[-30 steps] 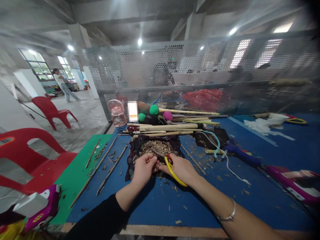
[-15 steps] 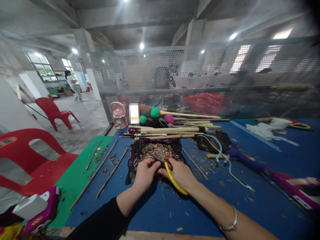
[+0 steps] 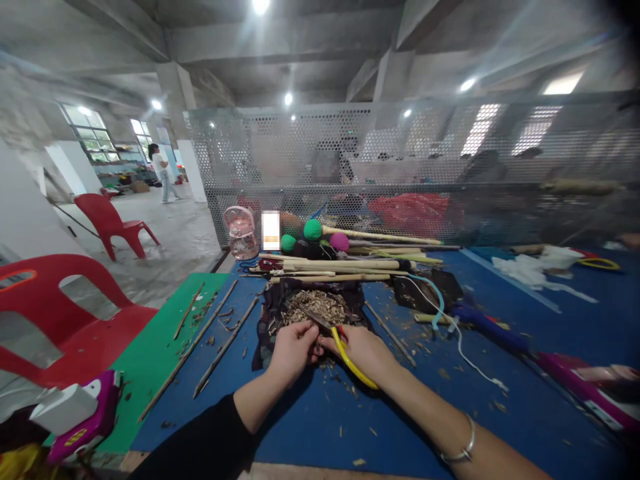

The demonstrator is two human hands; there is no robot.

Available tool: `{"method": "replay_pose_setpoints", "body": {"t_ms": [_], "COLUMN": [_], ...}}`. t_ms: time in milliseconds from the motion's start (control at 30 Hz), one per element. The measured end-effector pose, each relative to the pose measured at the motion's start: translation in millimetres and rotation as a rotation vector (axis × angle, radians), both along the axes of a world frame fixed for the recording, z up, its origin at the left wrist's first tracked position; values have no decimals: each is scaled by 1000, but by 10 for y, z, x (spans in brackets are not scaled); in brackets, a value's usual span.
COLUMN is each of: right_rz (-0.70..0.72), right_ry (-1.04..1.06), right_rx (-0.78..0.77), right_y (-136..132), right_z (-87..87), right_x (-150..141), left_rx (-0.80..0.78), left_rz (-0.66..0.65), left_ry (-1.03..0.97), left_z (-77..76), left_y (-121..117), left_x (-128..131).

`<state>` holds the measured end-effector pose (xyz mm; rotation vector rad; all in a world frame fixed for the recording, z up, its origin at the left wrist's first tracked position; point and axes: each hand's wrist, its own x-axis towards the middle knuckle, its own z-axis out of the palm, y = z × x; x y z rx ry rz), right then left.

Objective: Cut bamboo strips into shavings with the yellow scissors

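Scissors (image 3: 354, 367) with yellow-and-red handles are gripped in my right hand (image 3: 367, 352), their dark blades pointing up and left over a pile of brown chopped chips (image 3: 320, 303). Thumb and fingers of my left hand (image 3: 291, 352) pinch together beside the blades. Whatever is in that pinch is too small and hidden to name. Both hands almost meet at the near side of the pile. Beneath the chips spreads a dark cloth (image 3: 267, 327), partly covered by my left hand.
Thin sticks (image 3: 225, 348) lie left of the cloth, another stick (image 3: 390, 333) right. Behind are pale rods (image 3: 345, 265), green and pink balls (image 3: 313, 230) and a pink bottle (image 3: 242, 233). A perforated metal screen (image 3: 280, 153) stands beyond. Purple power strips (image 3: 93, 423) flank the table; a person (image 3: 163, 172) stands far left.
My view shifts slightly, so the scene slides a little right and down. Both hands stay at the pile, with the scissors still in the right. The distant person turns and moves a little.
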<state>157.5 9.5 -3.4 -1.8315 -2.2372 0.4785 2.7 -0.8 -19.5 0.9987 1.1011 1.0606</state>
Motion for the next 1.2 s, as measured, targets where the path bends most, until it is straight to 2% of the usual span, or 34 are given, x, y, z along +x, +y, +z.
{"method": "replay_pose_setpoints", "body": {"t_ms": [167, 400, 600, 767, 900, 1200], "right_rz": [-4, -25, -53, 40, 49, 8], "right_ry": [71, 34, -2, 79, 67, 50], "right_rx": [-64, -3, 107, 217, 302, 122], "right_y": [27, 20, -8, -37, -47, -58], "right_z": [35, 49, 37, 11, 14, -15], "right_x": [21, 17, -19, -37, -68, -116], "left_rx": [-53, 6, 90, 62, 74, 215], "left_rz": [36, 25, 106, 75, 41, 109], "left_ry": [-27, 50, -41, -64, -52, 115], "left_z": [76, 50, 50, 23, -32, -36], "left_y": [-10, 3, 35, 28, 23, -2], "left_x": [2, -9, 4, 42, 59, 40]}}
